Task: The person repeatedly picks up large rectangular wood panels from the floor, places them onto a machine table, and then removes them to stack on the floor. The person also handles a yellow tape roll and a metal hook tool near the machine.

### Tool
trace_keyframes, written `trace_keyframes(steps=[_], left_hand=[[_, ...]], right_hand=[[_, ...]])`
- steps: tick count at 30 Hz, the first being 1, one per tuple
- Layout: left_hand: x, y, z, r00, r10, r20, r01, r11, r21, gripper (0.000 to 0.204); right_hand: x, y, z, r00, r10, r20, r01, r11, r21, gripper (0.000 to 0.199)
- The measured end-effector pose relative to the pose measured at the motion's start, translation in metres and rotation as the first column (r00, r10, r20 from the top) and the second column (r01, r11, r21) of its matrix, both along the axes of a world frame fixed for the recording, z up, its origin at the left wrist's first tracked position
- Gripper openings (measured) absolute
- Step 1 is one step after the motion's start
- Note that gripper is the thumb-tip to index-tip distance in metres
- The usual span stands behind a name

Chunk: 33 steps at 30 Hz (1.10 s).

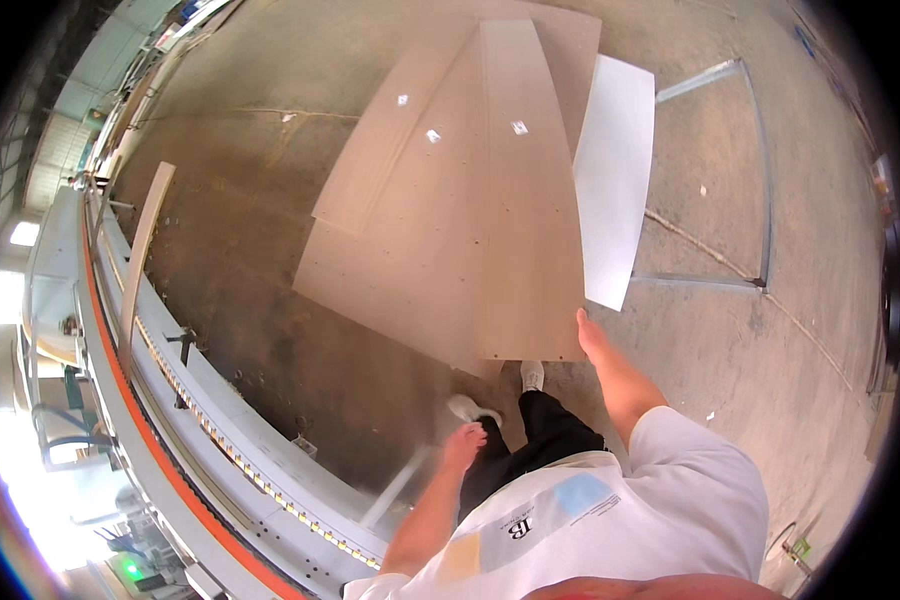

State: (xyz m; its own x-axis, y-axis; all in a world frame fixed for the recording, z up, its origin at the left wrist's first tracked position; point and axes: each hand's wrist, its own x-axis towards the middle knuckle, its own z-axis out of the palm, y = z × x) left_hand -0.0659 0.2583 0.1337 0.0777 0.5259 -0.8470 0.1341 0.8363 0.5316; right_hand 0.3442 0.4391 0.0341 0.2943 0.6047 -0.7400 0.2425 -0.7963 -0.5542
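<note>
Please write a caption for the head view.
Right hand beside large brown panels, left hand near black trousers.

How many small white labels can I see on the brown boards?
3: the left label, the middle label slightly nearer, and the right label, on the long narrow board. More may be hidden where the brown boards overlap.

The white shirt (pixel 660 505) has big dark letters (pixel 521 528) on its front. Beside its blue patch (pixel 580 493) is tiny print, too small to read. Little white labels (pixel 519 128) sit on the brown boards (pixel 440 215), but they are too small and bright to read.
</note>
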Motion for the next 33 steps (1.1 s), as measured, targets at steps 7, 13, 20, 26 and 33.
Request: trace_keyframes(steps=[7, 13, 20, 26, 33], left_hand=[[0.077, -0.019, 0.093, 0.976, 0.082, 0.2, -0.094, 0.994, 0.053, 0.041], [0.077, -0.085, 0.114, 0.721, 0.572, 0.391, -0.633, 0.773, 0.036, 0.038], [0.007, -0.251, 0.136, 0.551, 0.805, 0.217, -0.833, 0.545, 0.096, 0.017], [-0.078, -0.448, 0.178, 0.413, 0.911, 0.0, -0.865, 0.393, 0.312, 0.015], [-0.14, -0.617, 0.24, 0.1, 0.932, -0.348, -0.676, 0.321, 0.664, 0.023]], right_hand=[[-0.029, -0.102, 0.052, 0.993, -0.08, -0.084, 0.083, 0.996, 0.033, 0.079], [-0.142, -0.199, 0.186, 0.882, -0.035, -0.47, 0.001, 0.997, -0.073, 0.07], [-0.178, -0.31, 0.234, 0.635, 0.542, -0.55, -0.696, 0.711, -0.103, 0.072], [-0.159, -0.332, 0.183, 0.694, 0.569, -0.441, -0.635, 0.773, -0.001, 0.06], [-0.102, -0.332, 0.131, 0.812, 0.517, -0.271, -0.562, 0.819, -0.12, 0.046]])
